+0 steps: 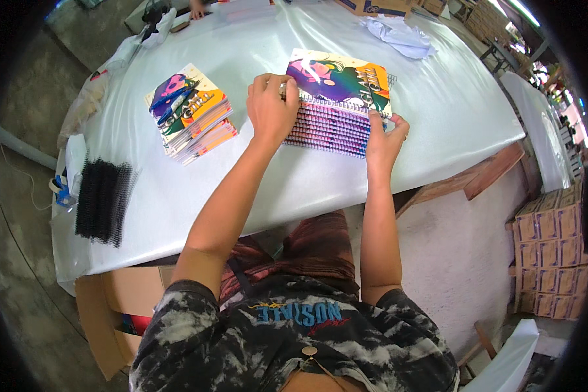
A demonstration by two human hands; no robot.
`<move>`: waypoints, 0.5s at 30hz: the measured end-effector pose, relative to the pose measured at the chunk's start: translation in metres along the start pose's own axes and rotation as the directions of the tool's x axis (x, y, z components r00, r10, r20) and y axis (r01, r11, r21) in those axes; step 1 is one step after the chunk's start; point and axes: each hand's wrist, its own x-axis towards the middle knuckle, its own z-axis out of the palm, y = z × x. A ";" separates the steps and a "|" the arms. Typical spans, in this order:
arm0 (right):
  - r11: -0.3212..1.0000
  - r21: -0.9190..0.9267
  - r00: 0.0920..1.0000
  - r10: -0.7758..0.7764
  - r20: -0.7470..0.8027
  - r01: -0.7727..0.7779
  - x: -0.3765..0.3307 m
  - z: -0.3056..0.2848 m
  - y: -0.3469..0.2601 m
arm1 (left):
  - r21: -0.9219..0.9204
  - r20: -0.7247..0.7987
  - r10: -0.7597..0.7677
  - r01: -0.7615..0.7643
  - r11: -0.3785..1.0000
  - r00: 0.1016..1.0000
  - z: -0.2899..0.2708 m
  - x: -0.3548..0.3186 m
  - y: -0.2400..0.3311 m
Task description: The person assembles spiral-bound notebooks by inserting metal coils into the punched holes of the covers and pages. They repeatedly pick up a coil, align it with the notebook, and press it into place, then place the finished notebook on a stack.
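A fanned stack of spiral-bound notebooks (333,124) with colourful covers lies on the white-covered table (255,189) in front of me. My left hand (271,108) presses on the stack's left end, fingers curled over the spiral edge of the top notebook (340,78). My right hand (385,137) grips the stack's right end, fingers bent over the spirals. A second pile of colourful notebooks (193,114), without spirals showing, sits to the left, apart from both hands.
A bundle of black spiral bindings (101,199) lies at the table's left edge. Crumpled white cloth (402,36) sits at the far right. An open cardboard box (111,307) stands under the table; stacked cartons (552,261) at right. Another person's hand (197,10) shows at the far edge.
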 end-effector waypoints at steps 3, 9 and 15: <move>0.973 0.184 0.988 -0.128 -0.081 0.141 -0.003 0.007 0.004 | -0.225 0.032 -0.086 0.091 0.970 0.996 0.005 -0.003 -0.002; 0.936 0.124 0.940 -0.315 -0.130 0.330 -0.009 0.011 0.009 | -0.267 0.054 -0.197 0.204 0.942 0.979 0.006 -0.003 -0.005; 0.938 0.040 0.933 -0.337 -0.127 0.345 -0.015 0.012 0.002 | -0.208 0.059 -0.131 0.140 0.968 0.990 -0.018 0.006 -0.014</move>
